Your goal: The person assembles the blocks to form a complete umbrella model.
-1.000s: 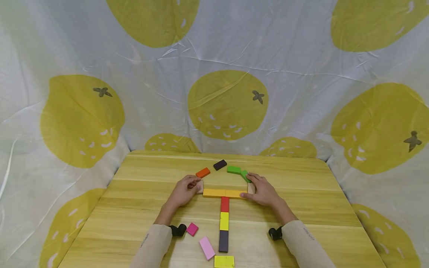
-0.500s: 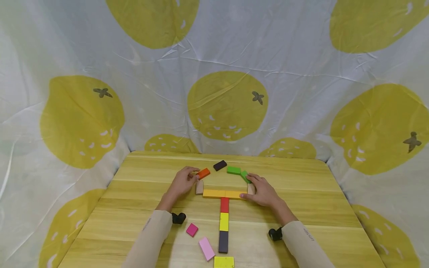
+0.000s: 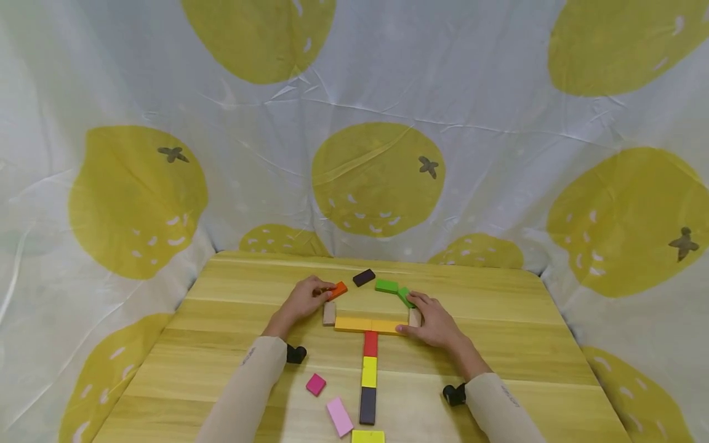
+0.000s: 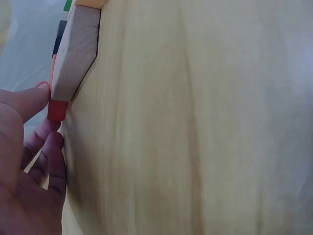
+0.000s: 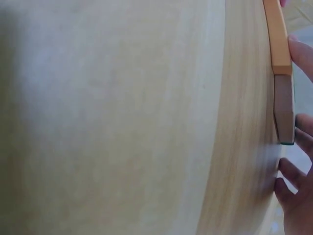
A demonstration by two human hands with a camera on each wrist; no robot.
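In the head view my left hand [image 3: 302, 299] pinches an orange block [image 3: 339, 290] at its left end, just beyond a plain wooden block [image 3: 329, 314]. The left wrist view shows the thumb on one side of this orange block [image 4: 57, 110] and a finger near its end. My right hand [image 3: 436, 324] lies over another wooden block [image 3: 415, 317], partly hiding it. Its thumb touches the right of two amber blocks [image 3: 352, 323] laid end to end; its fingertips touch a slanted green block [image 3: 404, 296]. A black block [image 3: 364, 277] and a second green block [image 3: 386, 286] complete the arc.
Red [image 3: 370, 343], yellow [image 3: 369, 371] and dark [image 3: 368, 406] blocks run in a column below the amber pair. Nearer lie a magenta block [image 3: 316, 384], a pink block [image 3: 340, 417] and another yellow block [image 3: 368, 437]. A lemon-print cloth [image 3: 487, 197] surrounds the wooden table [image 3: 515, 332].
My left hand has moved from the left wooden block up to the orange block and taken hold of its end. The right hand stays in about the same place.
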